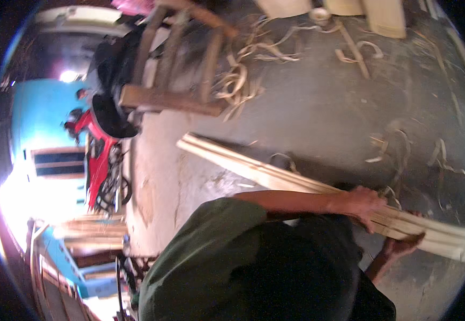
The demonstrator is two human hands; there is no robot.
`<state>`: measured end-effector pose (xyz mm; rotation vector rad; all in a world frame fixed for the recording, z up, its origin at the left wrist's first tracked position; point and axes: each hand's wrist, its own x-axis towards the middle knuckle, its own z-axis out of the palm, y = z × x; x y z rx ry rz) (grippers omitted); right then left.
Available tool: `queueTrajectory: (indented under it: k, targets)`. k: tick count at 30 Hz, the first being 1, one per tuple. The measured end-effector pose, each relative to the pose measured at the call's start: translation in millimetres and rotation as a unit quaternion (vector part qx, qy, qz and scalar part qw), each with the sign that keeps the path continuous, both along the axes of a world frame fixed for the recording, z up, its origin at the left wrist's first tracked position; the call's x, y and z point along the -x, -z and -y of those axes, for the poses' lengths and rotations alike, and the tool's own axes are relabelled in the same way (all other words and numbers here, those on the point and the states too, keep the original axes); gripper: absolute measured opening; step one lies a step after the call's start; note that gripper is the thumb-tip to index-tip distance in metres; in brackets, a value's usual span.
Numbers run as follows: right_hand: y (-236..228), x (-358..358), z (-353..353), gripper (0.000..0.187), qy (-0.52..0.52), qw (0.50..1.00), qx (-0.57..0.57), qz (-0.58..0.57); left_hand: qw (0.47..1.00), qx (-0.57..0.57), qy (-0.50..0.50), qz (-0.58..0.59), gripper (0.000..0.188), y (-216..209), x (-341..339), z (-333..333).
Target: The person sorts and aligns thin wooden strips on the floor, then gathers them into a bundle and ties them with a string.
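A long bundle of pale wooden strips (pixel 259 171) slants across the head view, from the middle down to the right edge. My left hand (pixel 367 206) is closed round it right of its middle, with the arm stretched out from a dark green sleeve. Lower and further right, my right hand (pixel 405 243) grips the same bundle from its near side. Part of the right hand's fingers lies hidden behind the strips. The strips lie side by side, and their right end is blurred.
Curled shavings (pixel 237 83) litter the grey floor (pixel 307 107) beside a wooden frame stand (pixel 171 101). Wide pale boards (pixel 385 18) and a small roll (pixel 319 15) lie at the far side. On the left, a red motorbike (pixel 99 166) stands near a blue wall (pixel 45 115).
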<state>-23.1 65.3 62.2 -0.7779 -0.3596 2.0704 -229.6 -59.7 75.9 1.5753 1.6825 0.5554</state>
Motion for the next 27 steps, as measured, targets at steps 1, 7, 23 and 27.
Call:
queueTrajectory:
  k: [1,7,23,27]
  targets:
    - [-7,-7,3,0.065,-0.018,0.998,0.013,-0.061,0.997,0.076,0.015,0.018,0.084,-20,1,-10]
    - [-59,64,49,0.068,-0.033,0.999,0.008,-0.007,0.98,0.197,0.029,-0.01,0.075,-70,65,21]
    - [55,128,156,0.062,-0.248,0.961,0.111,0.059,0.773,0.46,0.087,0.428,0.055,12,20,-155]
    - [-19,91,102,0.074,-0.391,0.912,-0.064,0.104,0.805,0.492,0.112,0.312,0.043,-14,22,-153]
